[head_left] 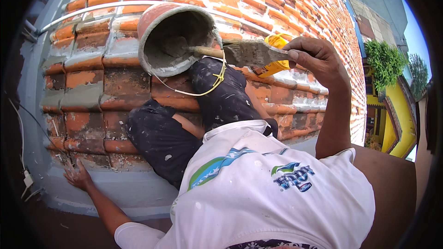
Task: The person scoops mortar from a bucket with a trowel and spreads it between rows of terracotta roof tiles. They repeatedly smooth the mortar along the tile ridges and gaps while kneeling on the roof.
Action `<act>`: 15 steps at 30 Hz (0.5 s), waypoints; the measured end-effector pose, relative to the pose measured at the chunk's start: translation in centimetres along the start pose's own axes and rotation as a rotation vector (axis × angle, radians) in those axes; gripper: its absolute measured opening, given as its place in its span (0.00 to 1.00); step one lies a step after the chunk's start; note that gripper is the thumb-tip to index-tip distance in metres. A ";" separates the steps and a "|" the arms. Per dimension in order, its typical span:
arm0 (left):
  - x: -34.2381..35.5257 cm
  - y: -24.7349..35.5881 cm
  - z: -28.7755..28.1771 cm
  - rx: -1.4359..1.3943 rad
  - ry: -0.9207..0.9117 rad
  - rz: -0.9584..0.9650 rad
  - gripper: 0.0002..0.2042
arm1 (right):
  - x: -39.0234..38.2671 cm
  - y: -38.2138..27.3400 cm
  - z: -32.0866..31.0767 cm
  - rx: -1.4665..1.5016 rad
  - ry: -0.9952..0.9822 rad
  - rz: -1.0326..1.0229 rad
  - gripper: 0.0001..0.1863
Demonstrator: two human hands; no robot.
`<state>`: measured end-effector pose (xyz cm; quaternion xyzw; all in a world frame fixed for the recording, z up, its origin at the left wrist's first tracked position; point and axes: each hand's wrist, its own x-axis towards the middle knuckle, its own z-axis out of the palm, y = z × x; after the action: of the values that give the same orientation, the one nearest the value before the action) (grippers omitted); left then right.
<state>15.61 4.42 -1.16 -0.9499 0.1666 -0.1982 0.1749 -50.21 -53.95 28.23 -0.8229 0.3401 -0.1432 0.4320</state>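
Observation:
My right hand (318, 60) is raised at the right, pinching the narrow end of a flat, cement-stained tool (256, 53) between thumb and fingers. Its wide end points left toward a bucket (146, 46) that leans with its mouth toward me, coated inside with grey cement. A light wooden handle (207, 51) reaches out of the bucket's mouth to that wide end; whether the two are joined I cannot tell. Behind the tool shows a yellow container (272, 68), partly hidden. At the lower left my left hand (79, 176) rests with spread fingers at the roof's tiled edge, holding nothing.
Orange roof tiles (79, 79) with grey cement patches slope around my bent, dark-trousered legs (159, 140). A white pipe (115, 4) crosses behind the bucket. Along the left and below runs a grey ledge (124, 189). A cable with a plug (27, 179) hangs at far left.

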 end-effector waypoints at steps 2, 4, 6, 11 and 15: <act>0.6 -0.9 0.9 -0.005 -0.072 -0.003 0.33 | -3.7 3.0 -5.1 -0.152 0.102 0.250 0.13; 1.5 -1.3 1.4 -0.108 -0.047 -0.038 0.34 | -5.7 6.9 -7.6 -0.390 0.220 0.450 0.14; 2.0 -1.1 1.5 -0.136 -0.139 -0.121 0.34 | -5.9 11.8 -8.1 -0.582 0.339 0.519 0.17; 1.1 0.7 -0.2 -0.366 -0.089 -0.058 0.35 | 0.5 27.3 -4.4 -0.787 0.090 0.686 0.15; -2.4 2.4 -2.1 -0.464 -0.078 -0.010 0.34 | 4.4 36.0 -0.5 -0.828 0.035 0.720 0.14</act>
<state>11.99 2.63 -1.05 -0.9725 0.1958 -0.1185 -0.0427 -63.00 -71.48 -0.81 -0.7533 0.6353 0.1457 0.0879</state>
